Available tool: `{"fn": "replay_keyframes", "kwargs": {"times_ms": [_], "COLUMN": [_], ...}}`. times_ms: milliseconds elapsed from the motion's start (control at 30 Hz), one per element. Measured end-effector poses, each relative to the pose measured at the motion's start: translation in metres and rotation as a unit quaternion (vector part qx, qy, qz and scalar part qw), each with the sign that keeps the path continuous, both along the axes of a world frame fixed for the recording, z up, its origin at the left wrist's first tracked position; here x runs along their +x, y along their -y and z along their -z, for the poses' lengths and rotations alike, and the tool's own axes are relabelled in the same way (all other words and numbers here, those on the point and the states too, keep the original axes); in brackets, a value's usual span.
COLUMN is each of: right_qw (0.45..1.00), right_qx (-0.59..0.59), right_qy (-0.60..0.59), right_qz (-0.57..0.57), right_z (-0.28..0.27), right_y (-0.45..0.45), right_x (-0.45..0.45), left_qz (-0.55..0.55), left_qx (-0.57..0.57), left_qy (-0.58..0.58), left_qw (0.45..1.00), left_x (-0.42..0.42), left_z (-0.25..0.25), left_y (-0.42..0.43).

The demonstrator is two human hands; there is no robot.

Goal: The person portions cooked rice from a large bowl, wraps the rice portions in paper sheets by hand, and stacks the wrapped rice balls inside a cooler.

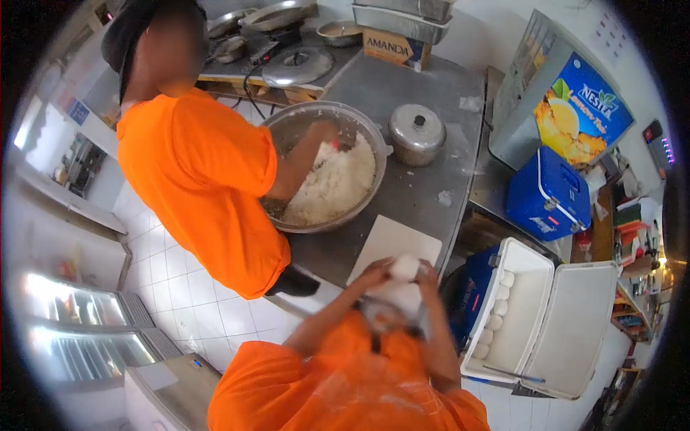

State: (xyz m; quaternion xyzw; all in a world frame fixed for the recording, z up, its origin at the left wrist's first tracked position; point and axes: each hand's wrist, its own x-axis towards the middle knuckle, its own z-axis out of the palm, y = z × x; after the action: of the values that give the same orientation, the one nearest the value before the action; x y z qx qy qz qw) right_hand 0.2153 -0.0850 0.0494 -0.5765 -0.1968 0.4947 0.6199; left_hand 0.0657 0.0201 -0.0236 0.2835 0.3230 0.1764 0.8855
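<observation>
A round white ball, seemingly of cooked rice (405,267), sits between my two hands above a white board (388,235) at the table's near edge. My left hand (375,274) presses on its left side with curved fingers. On the other side, my right hand (427,274) holds it too. Ahead and to the left stands a large metal bowl (378,188) with a mound of white rice (338,176). A co-worker's hand (323,131) reaches into that bowl, near something small and red.
A lidded pot (417,133) stands beyond the board. At my right, an open cooler (519,302) holds a row of several white balls (498,307). The co-worker in orange (194,165) stands at my left. A blue cooler (550,194) sits by a drink dispenser (568,108).
</observation>
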Motion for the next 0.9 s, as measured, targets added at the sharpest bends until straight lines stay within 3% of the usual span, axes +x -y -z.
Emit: {"fn": "replay_keyframes", "kwargs": {"times_ms": [67,100,200,267,333,367,433,500,567,633,700,733,767,800,833,867,900], "right_qw": [1.000,1.000,0.999,0.998,0.990,0.990,0.994,0.992,0.987,0.942,0.929,0.914,0.969,0.969,0.973,0.972,0.973], "right_qx": [-0.010,-0.010,-0.002,0.003,0.004,0.002,0.034,-0.004,-0.043,-0.035,-0.007,0.022,-0.004,-0.007,-0.004,-0.002,0.076], "right_qy": [0.016,0.026,0.022,0.012,0.138,0.139,0.079,0.110,0.142,0.334,0.369,0.404,0.249,0.248,0.224,0.199,0.158], "right_qz": [-0.016,0.001,0.037,0.058,0.042,0.039,0.067,0.064,0.061,0.021,0.000,-0.021,-0.002,0.001,0.062,0.122,0.148], "right_z": [0.004,-0.002,-0.011,-0.016,-0.017,-0.014,-0.009,-0.018,-0.020,-0.014,-0.021,-0.033,-0.074,-0.075,-0.073,-0.070,-0.053], "right_y": [0.002,0.005,0.009,0.016,0.020,0.025,0.034,0.039,0.040,0.040,0.032,0.027,0.019,0.011,0.008,0.006,0.006], "right_x": [0.006,0.006,0.005,0.008,0.012,0.015,0.022,0.021,0.024,0.033,0.033,0.029,0.017,0.018,0.020,0.023,0.033], "left_qz": [0.074,0.094,0.045,0.070,0.092,0.064,0.031,0.076,0.055,0.039,0.145,0.151,0.027,-0.097,-0.141,-0.136,-0.171], "left_qx": [-0.027,0.033,-0.038,-0.003,0.034,0.244,0.435,0.396,0.335,0.274,0.262,0.259,0.264,0.266,0.346,0.343,0.378], "left_qy": [0.051,0.039,0.102,0.052,0.003,-0.136,-0.268,-0.133,-0.115,-0.094,-0.316,-0.315,-0.281,-0.241,-0.278,-0.279,-0.291], "left_qw": [0.996,0.994,0.993,0.996,0.995,0.958,0.859,0.905,0.933,0.956,0.900,0.900,0.922,0.928,0.885,0.886,0.862], "left_x": [0.008,0.010,0.012,0.017,0.024,0.029,0.030,0.025,0.035,0.050,0.064,0.066,0.069,0.073,0.087,0.098,0.107], "left_z": [0.019,0.033,-0.046,-0.040,-0.043,-0.045,-0.067,-0.087,-0.071,-0.077,-0.103,-0.117,-0.132,-0.139,-0.137,-0.133,-0.137], "left_y": [-0.005,-0.003,0.010,0.008,0.007,0.010,0.010,0.008,0.008,0.006,0.000,0.009,0.016,0.021,0.028,0.035,0.040]}}
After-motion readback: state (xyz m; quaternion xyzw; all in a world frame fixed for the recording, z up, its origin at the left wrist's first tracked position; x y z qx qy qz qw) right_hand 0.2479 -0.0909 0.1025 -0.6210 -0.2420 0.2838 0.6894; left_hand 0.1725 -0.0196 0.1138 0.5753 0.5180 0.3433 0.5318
